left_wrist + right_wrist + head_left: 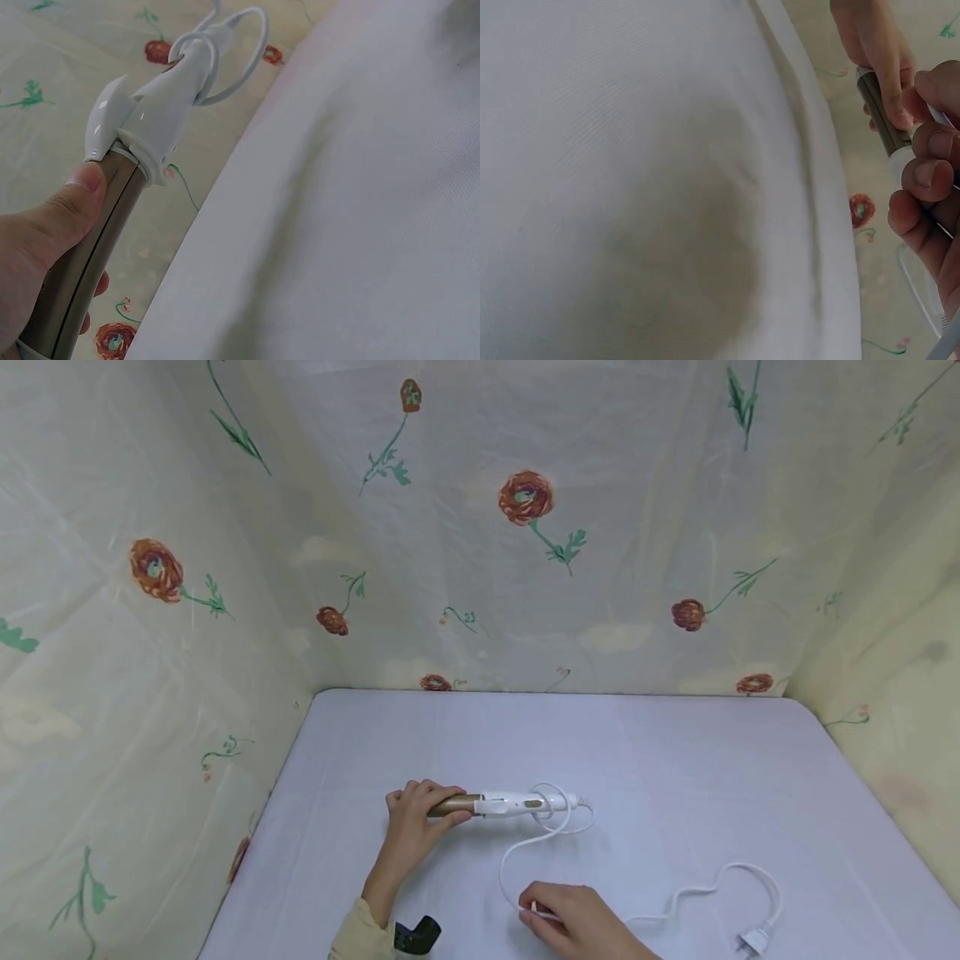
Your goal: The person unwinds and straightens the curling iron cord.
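My left hand [414,818] grips the bronze barrel of a curling iron [510,804], thumb along the near side and fingers over the far side. The white handle, with its clamp lever, points right in the head view. A white cord [208,71] loops loosely round the handle end. From there it curves down to my right hand [573,914], which pinches it between thumb and fingers near the table's front. Beyond that hand the cord bends across to a white two-pin plug [756,939]. In the right wrist view, curled fingertips [928,174] partly cover the iron.
A white-covered table [675,760] lies beneath, with rounded far corners. Cream floral sheeting [450,527] hangs behind it and on both sides. Beside my left wrist shows a black angled object [417,937].
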`<action>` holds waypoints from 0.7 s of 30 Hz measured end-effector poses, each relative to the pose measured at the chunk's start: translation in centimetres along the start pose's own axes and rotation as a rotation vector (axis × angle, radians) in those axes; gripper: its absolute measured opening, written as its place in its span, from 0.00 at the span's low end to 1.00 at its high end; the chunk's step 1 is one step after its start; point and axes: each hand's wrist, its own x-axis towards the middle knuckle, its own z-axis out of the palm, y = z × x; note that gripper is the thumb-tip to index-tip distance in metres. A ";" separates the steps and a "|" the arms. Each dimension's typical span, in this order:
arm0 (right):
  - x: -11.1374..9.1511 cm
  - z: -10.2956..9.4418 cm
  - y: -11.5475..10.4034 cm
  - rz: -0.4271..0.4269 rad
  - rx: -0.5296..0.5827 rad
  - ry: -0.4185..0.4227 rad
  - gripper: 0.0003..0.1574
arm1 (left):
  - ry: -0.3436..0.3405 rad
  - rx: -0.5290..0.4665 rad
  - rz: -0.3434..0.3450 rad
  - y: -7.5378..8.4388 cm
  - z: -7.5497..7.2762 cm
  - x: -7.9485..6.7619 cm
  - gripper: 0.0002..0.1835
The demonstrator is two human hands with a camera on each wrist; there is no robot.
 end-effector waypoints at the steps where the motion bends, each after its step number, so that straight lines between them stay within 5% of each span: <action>1: 0.0 -0.1 -0.2 -0.041 -0.013 0.034 0.06 | -0.001 -0.001 0.001 0.0 0.0 0.0 0.20; 5: 0.3 -1.1 -0.8 -0.163 -0.033 0.139 0.03 | 0.000 0.006 0.006 -0.1 0.0 0.0 0.21; 13: 1.6 -3.9 -1.0 -0.402 -0.053 0.316 0.14 | 0.002 0.000 0.013 -0.2 -0.1 -0.2 0.21; 21: 2.3 -5.7 -0.3 -0.386 -0.091 0.335 0.08 | -0.022 0.005 0.003 -0.4 0.0 -0.5 0.21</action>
